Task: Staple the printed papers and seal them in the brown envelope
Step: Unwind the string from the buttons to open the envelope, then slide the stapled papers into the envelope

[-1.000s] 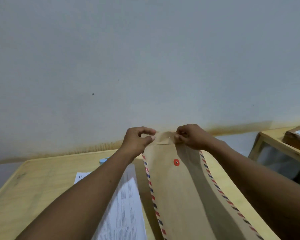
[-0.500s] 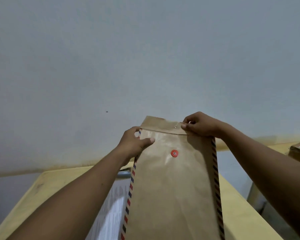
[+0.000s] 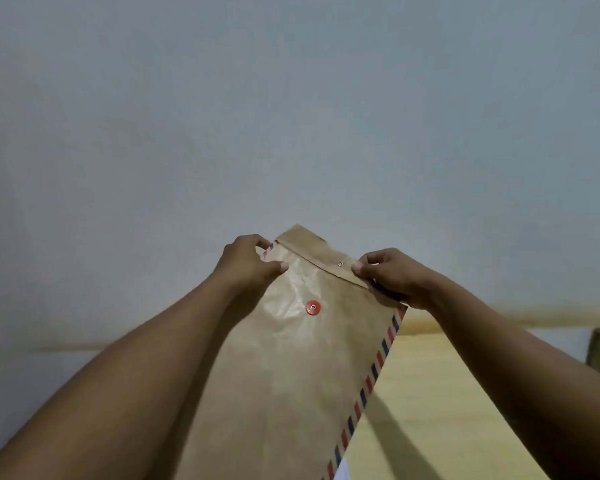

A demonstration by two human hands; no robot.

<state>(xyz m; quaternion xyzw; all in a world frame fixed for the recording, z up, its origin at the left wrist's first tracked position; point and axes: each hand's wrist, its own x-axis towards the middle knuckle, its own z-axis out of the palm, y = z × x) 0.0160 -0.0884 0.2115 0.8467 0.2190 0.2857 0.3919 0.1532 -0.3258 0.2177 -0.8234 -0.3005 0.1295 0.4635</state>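
Above table (image 3: pixel 440 403), before wall (image 3: pixel 291 116): one envelope (image 3: pixel 291 375), raised and tilted, flap (image 3: pixel 321 252) up. Left hand (image 3: pixel 246 265) pinched on upper left edge; right hand (image 3: pixel 392 275) pinched on flap's right end. One red button (image 3: pixel 313 308); two hands.

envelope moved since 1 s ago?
Yes. The brown envelope has come up off the wooden table and now stands raised before the wall, both hands pinching its top.

Bare tabletop (image 3: pixel 440 393) right of envelope (image 3: pixel 291 375)
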